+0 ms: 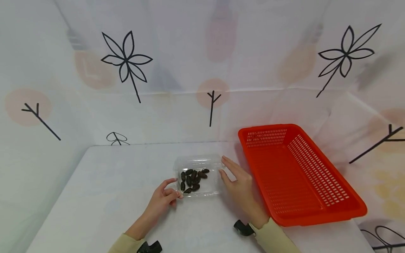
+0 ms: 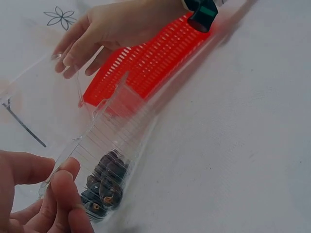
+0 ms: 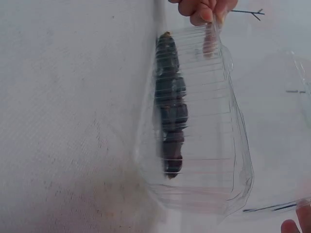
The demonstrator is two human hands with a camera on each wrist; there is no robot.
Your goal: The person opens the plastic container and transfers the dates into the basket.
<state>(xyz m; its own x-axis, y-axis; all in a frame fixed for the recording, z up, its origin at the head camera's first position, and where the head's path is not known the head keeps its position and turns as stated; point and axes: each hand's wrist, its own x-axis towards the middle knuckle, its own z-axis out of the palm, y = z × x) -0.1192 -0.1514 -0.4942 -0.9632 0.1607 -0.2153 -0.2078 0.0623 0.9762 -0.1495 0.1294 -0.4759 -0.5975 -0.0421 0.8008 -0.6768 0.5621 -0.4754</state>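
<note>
A clear plastic clamshell box (image 1: 212, 184) sits on the white table with its lid (image 2: 43, 97) raised. Inside lie several dark, glossy oval fruits (image 1: 188, 180); in the left wrist view some show a small pale stem scar (image 2: 108, 199). My left hand (image 1: 164, 197) pinches the rim at the box's near left corner between thumb and fingers. At the right side, my right hand (image 1: 242, 186) holds the edge of the lid, thumb and fingers on either side of it. The right wrist view shows only the fingertips (image 3: 289, 226) of that hand.
Right of the box stands a red plastic basket (image 1: 303, 179) with slotted sides, close beside my right forearm. A white cloth backdrop (image 1: 177, 116) with plant drawings rises behind the table (image 1: 104, 196).
</note>
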